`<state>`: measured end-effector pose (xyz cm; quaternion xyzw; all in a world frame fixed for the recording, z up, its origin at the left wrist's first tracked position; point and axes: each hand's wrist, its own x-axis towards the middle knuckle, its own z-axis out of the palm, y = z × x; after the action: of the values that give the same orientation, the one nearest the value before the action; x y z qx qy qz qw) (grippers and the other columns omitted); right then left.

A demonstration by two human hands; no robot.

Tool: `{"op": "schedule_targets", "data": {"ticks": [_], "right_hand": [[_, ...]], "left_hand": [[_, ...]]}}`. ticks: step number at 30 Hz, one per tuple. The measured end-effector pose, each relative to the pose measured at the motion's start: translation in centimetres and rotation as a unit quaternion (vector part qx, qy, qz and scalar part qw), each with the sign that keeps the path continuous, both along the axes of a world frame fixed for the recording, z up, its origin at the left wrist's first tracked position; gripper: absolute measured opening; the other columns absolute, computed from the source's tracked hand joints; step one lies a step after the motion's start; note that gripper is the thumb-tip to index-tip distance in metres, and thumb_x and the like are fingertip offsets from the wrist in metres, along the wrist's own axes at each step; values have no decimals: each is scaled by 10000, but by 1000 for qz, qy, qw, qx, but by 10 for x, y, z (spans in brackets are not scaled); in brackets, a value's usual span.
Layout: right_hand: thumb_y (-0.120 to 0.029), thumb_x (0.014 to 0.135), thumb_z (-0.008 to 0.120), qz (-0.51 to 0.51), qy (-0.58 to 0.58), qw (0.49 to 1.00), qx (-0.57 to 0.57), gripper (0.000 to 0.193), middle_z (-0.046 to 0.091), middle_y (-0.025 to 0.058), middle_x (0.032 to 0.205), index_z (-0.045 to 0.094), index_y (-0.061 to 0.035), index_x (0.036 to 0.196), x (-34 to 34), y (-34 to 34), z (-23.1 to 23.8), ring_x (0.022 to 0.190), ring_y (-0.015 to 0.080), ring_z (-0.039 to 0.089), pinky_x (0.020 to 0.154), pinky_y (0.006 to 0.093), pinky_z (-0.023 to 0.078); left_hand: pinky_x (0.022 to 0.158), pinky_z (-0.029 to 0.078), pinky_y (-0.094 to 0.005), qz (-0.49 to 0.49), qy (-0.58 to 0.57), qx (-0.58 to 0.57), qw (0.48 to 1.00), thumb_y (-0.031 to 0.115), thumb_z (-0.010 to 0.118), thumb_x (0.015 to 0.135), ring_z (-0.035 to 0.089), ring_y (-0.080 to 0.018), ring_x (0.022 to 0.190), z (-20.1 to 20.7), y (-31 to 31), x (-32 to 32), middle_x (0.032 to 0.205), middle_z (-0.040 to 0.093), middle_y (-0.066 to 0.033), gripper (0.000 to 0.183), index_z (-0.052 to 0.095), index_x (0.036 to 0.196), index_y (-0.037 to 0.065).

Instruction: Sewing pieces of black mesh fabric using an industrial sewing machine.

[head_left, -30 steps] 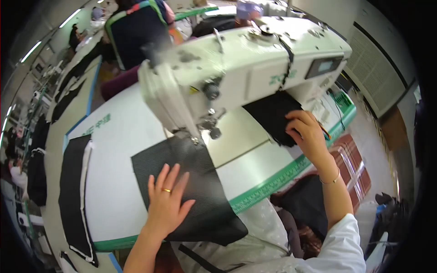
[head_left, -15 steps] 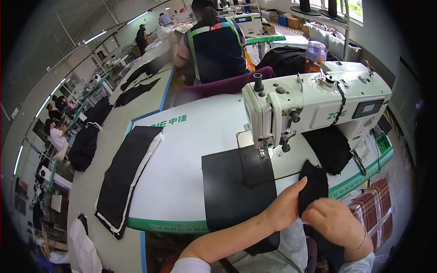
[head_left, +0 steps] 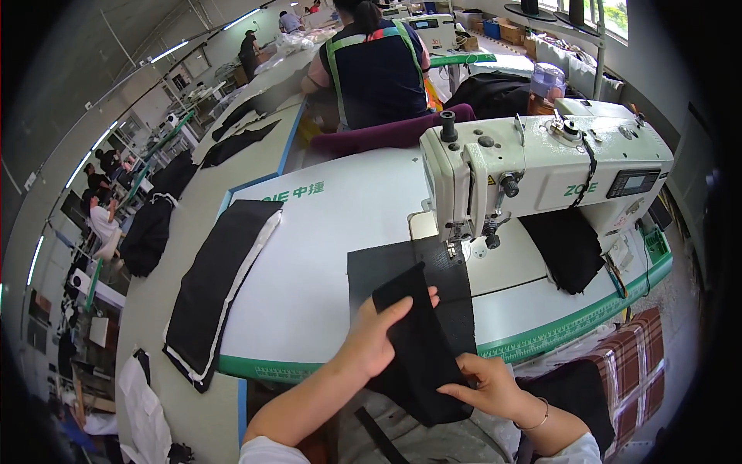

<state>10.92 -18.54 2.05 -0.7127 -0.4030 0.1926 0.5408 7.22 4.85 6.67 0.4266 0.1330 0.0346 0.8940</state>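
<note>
My left hand grips the upper end of a folded strip of black fabric, thumb on top and fingers behind. Lower down, my right hand pinches the strip's right edge between thumb and fingers. The strip is held above a flat black fabric panel, covering part of it. This panel lies on the white sewing table, its far edge beside the needle area of a white sewing machine. Whether the strip touches the panel cannot be told.
A black fabric piece with a white edge lies at left. Another black piece sits under the machine arm. A plaid-covered thing and black cloth are at lower right. A co-worker sits ahead.
Both hands have moved left with the black fabric strip, from beside the panel to over it. The strip is now stretched between them. My view has shifted slightly.
</note>
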Motion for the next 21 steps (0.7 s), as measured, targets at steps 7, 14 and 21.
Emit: {"op": "schedule_targets", "data": {"ticks": [7, 14, 21], "right_hand": [[-61, 789, 839, -91, -130, 987, -14, 503, 687, 138, 865, 661, -85, 1259, 32, 37, 14, 698, 306, 644, 624, 375, 519], [-62, 770, 843, 69, -82, 994, 1, 191, 674, 97, 762, 784, -77, 952, 4, 44, 6, 893, 315, 672, 736, 387, 534], [-55, 798, 811, 68, -68, 995, 21, 234, 669, 123, 800, 767, -71, 1027, -9, 50, 6, 849, 332, 647, 753, 392, 529]], "left_hand": [[777, 552, -324, 8, -24, 464, 885, 192, 733, 938, 709, -161, 851, -39, 65, 91, 919, 763, -102, 293, 709, 1087, -59], [880, 536, -326, -2, 9, 486, 874, 143, 728, 939, 655, -143, 968, -45, 91, -1, 1065, 736, -61, 311, 681, 1187, -40], [844, 545, -287, -7, 46, 403, 914, 169, 720, 961, 669, -125, 943, -23, 99, 15, 1046, 735, -75, 290, 692, 1156, -44]]}}
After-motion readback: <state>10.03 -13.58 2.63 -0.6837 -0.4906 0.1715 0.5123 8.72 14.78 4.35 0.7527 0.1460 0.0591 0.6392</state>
